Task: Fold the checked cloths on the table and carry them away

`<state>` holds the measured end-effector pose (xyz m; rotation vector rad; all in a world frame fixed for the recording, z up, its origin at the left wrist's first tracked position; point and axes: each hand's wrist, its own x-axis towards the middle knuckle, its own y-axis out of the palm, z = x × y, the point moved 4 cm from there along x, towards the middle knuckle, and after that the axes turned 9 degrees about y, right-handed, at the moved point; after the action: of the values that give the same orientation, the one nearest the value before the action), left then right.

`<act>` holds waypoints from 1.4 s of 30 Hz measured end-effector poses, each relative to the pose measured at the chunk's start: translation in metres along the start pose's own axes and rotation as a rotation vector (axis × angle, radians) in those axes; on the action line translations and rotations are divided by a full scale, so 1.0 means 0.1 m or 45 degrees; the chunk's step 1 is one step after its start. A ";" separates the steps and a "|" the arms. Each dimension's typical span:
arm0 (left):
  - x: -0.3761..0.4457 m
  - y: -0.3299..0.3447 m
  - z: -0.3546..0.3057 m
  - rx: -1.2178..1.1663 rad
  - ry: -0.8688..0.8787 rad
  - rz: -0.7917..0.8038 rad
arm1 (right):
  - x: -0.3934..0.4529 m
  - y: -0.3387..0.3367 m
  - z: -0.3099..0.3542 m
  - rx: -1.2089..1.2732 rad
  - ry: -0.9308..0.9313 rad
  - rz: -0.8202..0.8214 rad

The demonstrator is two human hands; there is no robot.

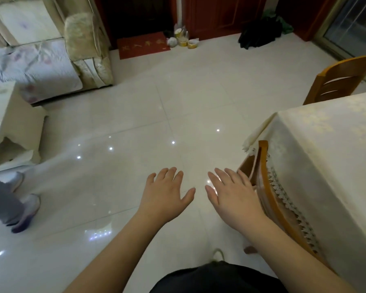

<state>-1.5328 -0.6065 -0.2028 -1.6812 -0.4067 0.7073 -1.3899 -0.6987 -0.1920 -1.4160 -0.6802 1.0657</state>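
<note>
From the head view, the left hand (166, 190) and right hand (230, 191) hover palm-down over the tiled floor (135, 123), each grip spread flat and holding nothing, while no checked cloth shows anywhere, not even on the cream-covered bench (325, 144) at 3 o'clock. Such cloths should handle light, soft and floppy, best pinched at corners. The floor lies open toward 12 o'clock, though a tucked-in chair (268, 187) crowds the bench's near edge and another person's feet (25, 210) stand at 9 o'clock.
</note>
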 end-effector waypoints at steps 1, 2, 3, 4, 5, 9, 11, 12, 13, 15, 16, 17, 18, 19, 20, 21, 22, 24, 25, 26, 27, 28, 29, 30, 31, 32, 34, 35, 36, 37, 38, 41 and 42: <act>0.10 -0.02 0.06 -0.010 -0.013 -0.010 | 0.12 -0.03 0.03 -0.002 -0.002 0.006; 0.20 -0.04 0.12 -0.022 -0.025 -0.017 | 0.24 -0.05 0.05 -0.009 -0.009 0.026; 0.32 -0.05 0.17 -0.032 -0.027 -0.024 | 0.37 -0.05 0.07 -0.018 -0.019 0.046; 0.43 -0.07 0.22 -0.037 -0.019 -0.031 | 0.50 -0.05 0.08 -0.028 -0.023 0.057; 0.54 -0.09 0.27 -0.036 0.000 -0.034 | 0.64 -0.04 0.08 -0.040 -0.021 0.057; 1.08 -0.19 0.45 0.007 0.062 0.014 | 1.26 -0.01 0.00 -0.033 0.033 0.012; 1.39 -0.29 0.56 0.030 0.063 0.025 | 1.61 -0.02 -0.06 -0.001 0.055 0.024; 1.55 -0.35 0.60 0.044 0.058 0.014 | 1.77 -0.05 -0.08 0.005 0.060 0.021; 1.71 -0.42 0.65 0.053 0.050 0.003 | 1.94 -0.08 -0.11 0.005 0.058 0.006; 2.02 -0.55 0.72 0.060 0.045 0.003 | 2.27 -0.15 -0.15 -0.001 0.043 0.022; 2.17 -0.62 0.74 0.065 0.049 -0.001 | 2.42 -0.20 -0.18 -0.007 0.036 0.031; 2.31 -0.69 0.77 0.069 0.055 -0.005 | 2.57 -0.25 -0.20 -0.007 0.037 0.015; 2.44 -0.75 0.79 0.066 0.060 -0.003 | 2.71 -0.31 -0.23 -0.003 0.047 -0.003; 2.57 -0.80 0.81 0.057 0.068 0.001 | 2.84 -0.37 -0.26 0.001 0.063 -0.002; 2.70 -0.85 0.83 0.049 0.080 0.003 | 2.97 -0.43 -0.29 0.009 0.078 -0.005; 2.83 -0.89 0.86 0.046 0.092 0.006 | 3.10 -0.49 -0.32 0.019 0.091 -0.008; 2.98 -0.92 0.89 0.049 0.103 0.012 | 3.24 -0.53 -0.36 0.026 0.099 -0.015; 3.29 -0.96 0.98 0.059 0.134 0.011 | 3.52 -0.57 -0.44 0.031 0.122 -0.017; 3.46 -0.98 1.01 0.061 0.150 0.004 | 3.66 -0.57 -0.49 0.042 0.143 -0.007; 3.63 -0.99 1.04 0.058 0.166 -0.001 | 3.81 -0.58 -0.53 0.062 0.167 0.001; 3.81 -1.01 1.08 0.052 0.180 -0.006 | 3.96 -0.59 -0.57 0.083 0.187 0.007; 3.99 -1.03 1.12 0.053 0.190 -0.015 | 4.12 -0.61 -0.60 0.090 0.194 0.009; 4.18 -1.05 1.17 0.068 0.193 -0.027 | 4.28 -0.63 -0.63 0.092 0.198 0.010; 4.37 -1.08 1.22 0.084 0.193 -0.039 | 4.44 -0.67 -0.66 0.089 0.205 0.017; 4.57 -1.12 1.27 0.086 0.190 -0.046 | 4.61 -0.71 -0.68 0.093 0.218 0.038; 4.78 -1.17 1.30 0.073 0.193 -0.047 | 4.76 -0.76 -0.71 0.105 0.241 0.066; 5.17 -1.27 1.33 0.048 0.229 -0.040 | 5.06 -0.89 -0.78 0.124 0.293 0.073; 5.38 -1.32 1.35 0.047 0.265 -0.036 | 5.21 -0.96 -0.82 0.131 0.316 0.049; 5.59 -1.38 1.36 0.048 0.304 -0.026 | 5.34 -1.02 -0.88 0.145 0.346 0.031; 5.80 -1.42 1.36 0.059 0.335 -0.018 | 5.46 -1.08 -0.95 0.159 0.380 0.020; 6.01 -1.48 1.35 0.076 0.362 -0.019 | 5.57 -1.14 -1.05 0.175 0.419 -0.005; 6.55 -1.65 1.20 0.094 0.484 -0.026 | 5.82 -1.32 -1.34 0.192 0.548 -0.059; 6.70 -1.70 1.11 0.103 0.528 -0.027 | 5.89 -1.36 -1.45 0.194 0.581 -0.053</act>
<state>-1.0817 -0.0712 -0.2066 -1.6915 -0.1003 0.3398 -0.9925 -0.2212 -0.1999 -1.4374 -0.2894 0.7078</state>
